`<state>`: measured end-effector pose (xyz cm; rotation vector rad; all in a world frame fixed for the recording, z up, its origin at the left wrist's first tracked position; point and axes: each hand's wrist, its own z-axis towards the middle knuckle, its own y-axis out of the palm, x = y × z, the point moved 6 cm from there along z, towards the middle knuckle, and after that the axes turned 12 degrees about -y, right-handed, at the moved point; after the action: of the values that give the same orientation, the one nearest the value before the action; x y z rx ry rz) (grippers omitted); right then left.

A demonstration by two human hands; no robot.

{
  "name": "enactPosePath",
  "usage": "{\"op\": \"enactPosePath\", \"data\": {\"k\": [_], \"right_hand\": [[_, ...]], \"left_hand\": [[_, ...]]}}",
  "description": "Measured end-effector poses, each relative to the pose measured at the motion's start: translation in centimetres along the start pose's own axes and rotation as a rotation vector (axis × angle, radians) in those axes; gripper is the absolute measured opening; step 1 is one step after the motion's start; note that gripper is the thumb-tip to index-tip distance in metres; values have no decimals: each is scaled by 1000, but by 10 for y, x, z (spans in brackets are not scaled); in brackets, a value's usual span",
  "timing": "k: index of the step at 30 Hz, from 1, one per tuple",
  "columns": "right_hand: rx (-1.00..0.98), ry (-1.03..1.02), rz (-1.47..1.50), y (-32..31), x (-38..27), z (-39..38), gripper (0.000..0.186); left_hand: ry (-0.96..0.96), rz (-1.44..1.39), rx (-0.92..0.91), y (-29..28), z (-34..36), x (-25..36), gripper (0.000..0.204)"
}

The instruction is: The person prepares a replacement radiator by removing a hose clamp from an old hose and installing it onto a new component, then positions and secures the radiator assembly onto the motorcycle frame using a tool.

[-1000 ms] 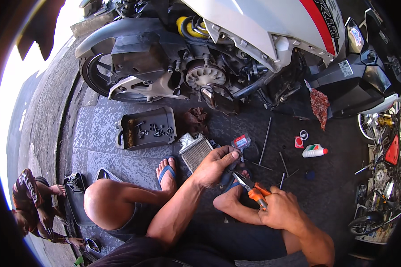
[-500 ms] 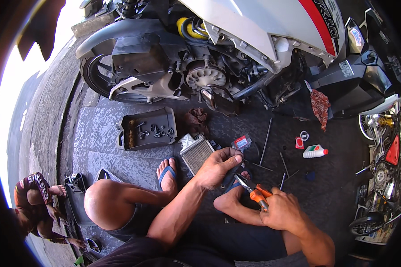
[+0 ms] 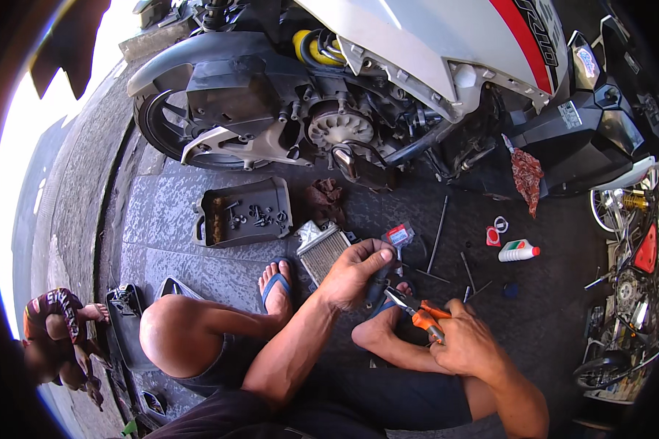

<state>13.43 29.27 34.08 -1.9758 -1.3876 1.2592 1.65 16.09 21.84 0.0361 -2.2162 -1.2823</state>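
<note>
My right hand (image 3: 467,340) is wrapped round a pair of pliers (image 3: 426,319) with orange handles and grey metal jaws. The jaws point up and to the left, close to my left hand (image 3: 357,274). That hand is closed in a pinch, thumb against the fingers. A dark shape shows beneath it, but I cannot make out what it holds. Just beyond the left hand lies a metal radiator (image 3: 322,252) with a finned core, partly covered by my wrist. A small clear packet (image 3: 399,235) with a red and white label rests past my fingertips.
A partly stripped scooter (image 3: 340,128) stands ahead. Left of the radiator, a black tray (image 3: 245,212) contains several bolts. Long metal rods (image 3: 438,234), a white bottle (image 3: 518,251) and a red rag (image 3: 526,175) lie to the right. Another person (image 3: 60,329) crouches at far left.
My left hand has turned slightly, and more of the dark shape under it shows. The pliers have shifted a little to the right. The other person's arms have drawn inward.
</note>
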Motion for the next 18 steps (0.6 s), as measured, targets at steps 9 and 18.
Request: {"op": "enactPosePath", "data": {"k": [9, 18], "right_hand": [[67, -66, 118, 49, 17, -8, 51], [8, 4, 122, 63, 14, 0, 70]], "left_hand": [[196, -318, 96, -15, -1, 11, 21], [303, -212, 82, -3, -2, 10, 24]]}}
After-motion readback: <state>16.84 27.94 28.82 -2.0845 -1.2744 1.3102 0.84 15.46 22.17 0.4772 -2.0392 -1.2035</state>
